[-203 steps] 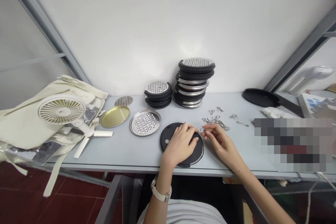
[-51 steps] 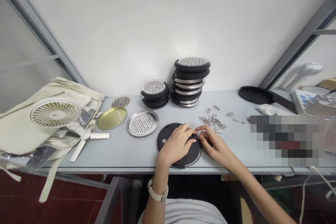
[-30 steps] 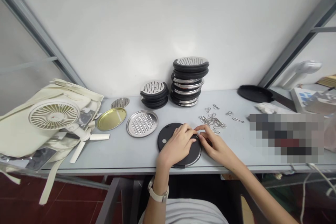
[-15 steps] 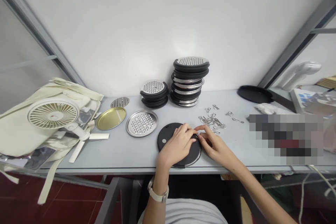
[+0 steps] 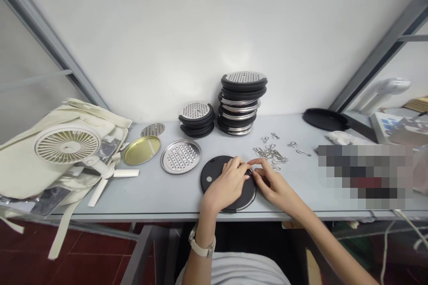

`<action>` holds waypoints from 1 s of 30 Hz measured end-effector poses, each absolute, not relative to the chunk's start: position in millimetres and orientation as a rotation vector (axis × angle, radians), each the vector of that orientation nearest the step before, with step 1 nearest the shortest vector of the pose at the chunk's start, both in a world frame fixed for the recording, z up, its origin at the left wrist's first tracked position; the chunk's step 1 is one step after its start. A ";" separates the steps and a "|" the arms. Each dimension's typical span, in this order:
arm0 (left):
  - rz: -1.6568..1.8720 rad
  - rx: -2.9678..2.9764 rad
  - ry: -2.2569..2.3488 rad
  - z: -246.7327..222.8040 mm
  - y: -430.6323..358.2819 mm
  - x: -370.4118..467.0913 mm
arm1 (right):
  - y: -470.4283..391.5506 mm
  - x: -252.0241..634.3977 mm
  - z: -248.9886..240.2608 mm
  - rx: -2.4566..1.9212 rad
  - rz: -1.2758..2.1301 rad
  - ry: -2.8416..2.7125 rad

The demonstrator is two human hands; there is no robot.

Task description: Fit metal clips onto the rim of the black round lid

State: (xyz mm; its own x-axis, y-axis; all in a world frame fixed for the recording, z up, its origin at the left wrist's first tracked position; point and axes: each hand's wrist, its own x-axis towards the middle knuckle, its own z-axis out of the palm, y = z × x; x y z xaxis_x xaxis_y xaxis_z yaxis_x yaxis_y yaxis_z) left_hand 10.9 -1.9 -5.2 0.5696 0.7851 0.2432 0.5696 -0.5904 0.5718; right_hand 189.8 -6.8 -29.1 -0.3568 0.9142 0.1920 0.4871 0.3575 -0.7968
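Observation:
A round black disc [image 5: 214,170] with a pale dot and a metal rim at its lower right lies near the table's front edge. My left hand [image 5: 227,185] rests across it, fingers bent towards its upper right edge. At that edge my right hand [image 5: 269,182] has thumb and index finger pinched on something small and dark that I cannot make out. The two hands' fingertips nearly meet there. Just beyond my right hand lies a loose pile of metal clips [image 5: 272,155]. To the left of the disc is a silver grater plate [image 5: 181,156].
Behind stand a short stack [image 5: 197,120] and a taller stack [image 5: 239,104] of black and silver discs. A gold lid [image 5: 141,150], a white fan [image 5: 68,144] and a cream bag [image 5: 20,164] are at left. A black tray [image 5: 324,119] sits at back right.

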 end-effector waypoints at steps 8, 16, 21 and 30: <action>0.701 2.341 1.072 -8.0 -1.1 9.0 | -7.1 189.0 -29.3 -1.227 0.828 -1.954; 0.690 2.319 1.071 -9.0 -0.7 9.7 | -7.3 187.7 -27.9 -1.259 0.817 -1.923; 0.697 2.311 1.079 -7.1 -1.5 9.6 | -5.5 188.5 -33.2 -1.284 0.729 -1.905; 0.712 2.316 1.096 -8.3 -0.6 9.9 | -4.4 188.7 -34.8 -1.373 0.652 -1.974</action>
